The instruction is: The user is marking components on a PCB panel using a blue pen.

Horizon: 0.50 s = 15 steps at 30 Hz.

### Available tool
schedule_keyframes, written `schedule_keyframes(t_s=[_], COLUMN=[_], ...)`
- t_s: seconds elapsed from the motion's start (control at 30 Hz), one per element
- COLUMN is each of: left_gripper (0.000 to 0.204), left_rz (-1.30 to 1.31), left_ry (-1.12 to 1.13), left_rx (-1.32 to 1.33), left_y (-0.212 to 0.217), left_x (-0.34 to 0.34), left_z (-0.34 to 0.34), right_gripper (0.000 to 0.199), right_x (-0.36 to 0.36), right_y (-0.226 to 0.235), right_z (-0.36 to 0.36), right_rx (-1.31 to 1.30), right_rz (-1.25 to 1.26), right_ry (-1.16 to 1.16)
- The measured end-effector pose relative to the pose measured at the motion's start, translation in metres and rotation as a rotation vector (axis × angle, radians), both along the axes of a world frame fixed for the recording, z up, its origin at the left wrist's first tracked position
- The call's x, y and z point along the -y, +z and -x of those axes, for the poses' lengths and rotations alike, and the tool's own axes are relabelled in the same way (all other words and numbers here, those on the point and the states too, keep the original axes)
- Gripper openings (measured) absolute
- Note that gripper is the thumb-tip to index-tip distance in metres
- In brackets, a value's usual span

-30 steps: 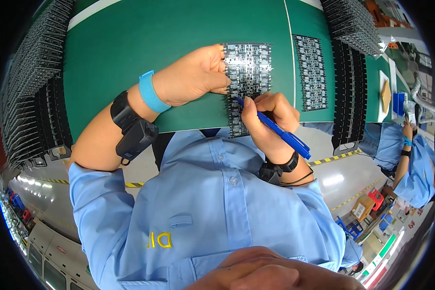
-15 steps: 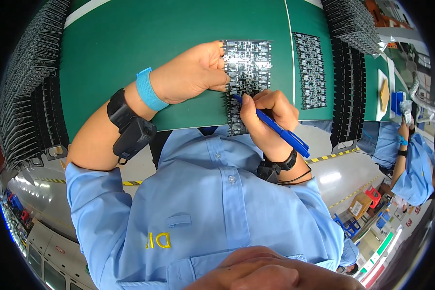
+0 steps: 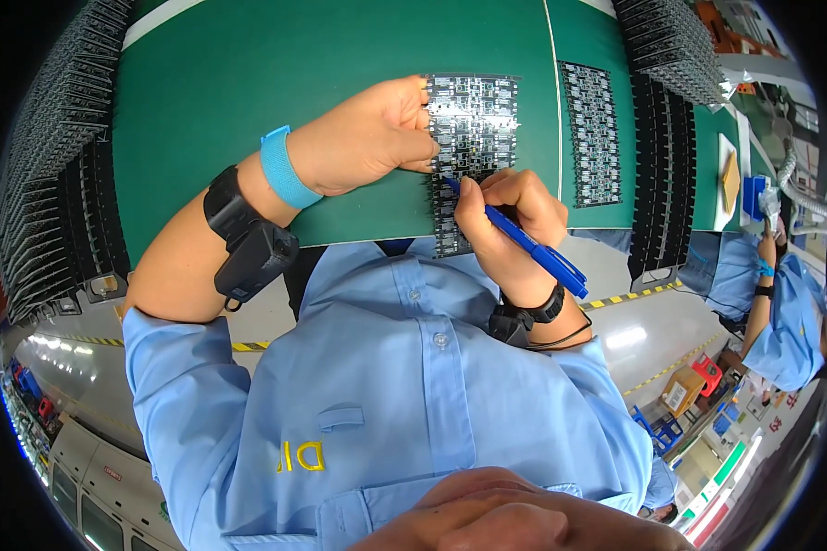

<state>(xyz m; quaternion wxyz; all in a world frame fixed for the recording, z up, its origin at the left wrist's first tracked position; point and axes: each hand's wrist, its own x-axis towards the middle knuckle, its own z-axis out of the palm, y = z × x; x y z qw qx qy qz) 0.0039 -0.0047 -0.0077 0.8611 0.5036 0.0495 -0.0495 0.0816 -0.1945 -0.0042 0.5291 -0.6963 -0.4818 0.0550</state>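
Observation:
A black circuit board panel (image 3: 473, 119) dotted with small parts lies lengthwise before me, its near end reaching the table's front edge. By its left edge my left hand (image 3: 372, 138) grips it, fingers curled. In my right hand (image 3: 515, 220) is a blue marker pen (image 3: 547, 257), held like a writing tool with its tip down at the panel's lower left part. My right fingers cover some of the panel's lower right side. Whether the tip touches the board is too small to tell.
On the green table (image 3: 340, 46), a second circuit board panel (image 3: 594, 133) lies to the right. Black racks of stacked panels stand at the left (image 3: 60, 138) and right (image 3: 666, 165). A co-worker's blue sleeve (image 3: 790, 321) shows at far right, beside a blue box (image 3: 754, 197).
Almost nothing differs. Both hands, the marker pen and the panel hold nearly the same place; the co-worker at far right has shifted slightly.

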Motion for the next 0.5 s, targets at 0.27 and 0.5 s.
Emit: schedule_keyframes(t_s=[0.27, 0.5], left_gripper=[0.049, 0.05], left_rz=[0.014, -0.006], left_ry=[-0.067, -0.067], left_rx=[0.01, 0.006], left_y=[0.004, -0.002], left_x=[-0.004, -0.003], left_z=[0.0, -0.001], right_gripper=[0.028, 0.029], right_x=[0.01, 0.011], right_y=[0.004, 0.002], right_z=[0.0, 0.003], right_rx=[-0.071, -0.02], right_rz=[0.001, 0.025], right_ry=[-0.006, 0.028])
